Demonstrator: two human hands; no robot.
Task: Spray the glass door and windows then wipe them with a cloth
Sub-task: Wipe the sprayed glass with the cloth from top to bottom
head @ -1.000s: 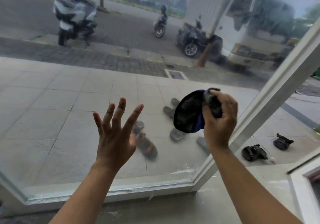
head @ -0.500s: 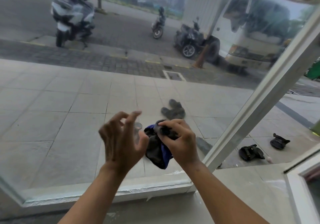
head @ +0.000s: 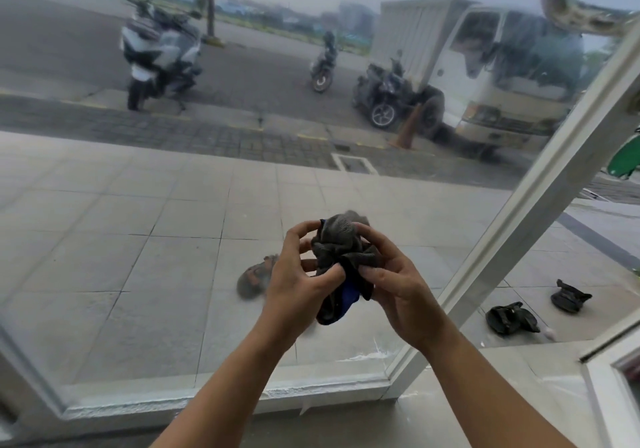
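A large glass door pane point(head: 138, 239) in a white frame point(head: 540, 212) fills the view, hazy with streaks. In front of it I hold a crumpled dark grey cloth with a blue patch point(head: 341, 257). My left hand point(head: 298, 284) grips the cloth from the left, and my right hand point(head: 398, 288) pinches it from the right. Both hands are bunched around the cloth, a little away from the glass. No spray bottle is in view.
A curved metal door handle point(head: 568, 7) shows at the top right. Through the glass are tiled paving, sandals point(head: 254, 277), motorbikes point(head: 159, 56) and a white truck point(head: 485, 76). Black sandals point(head: 512, 319) lie beyond the open gap on the right. A second white frame point(head: 613, 395) stands at the lower right.
My right hand has come down from the glass with the cloth. My left hand, open and raised a second ago, has closed onto the cloth, and both hands now bunch it.
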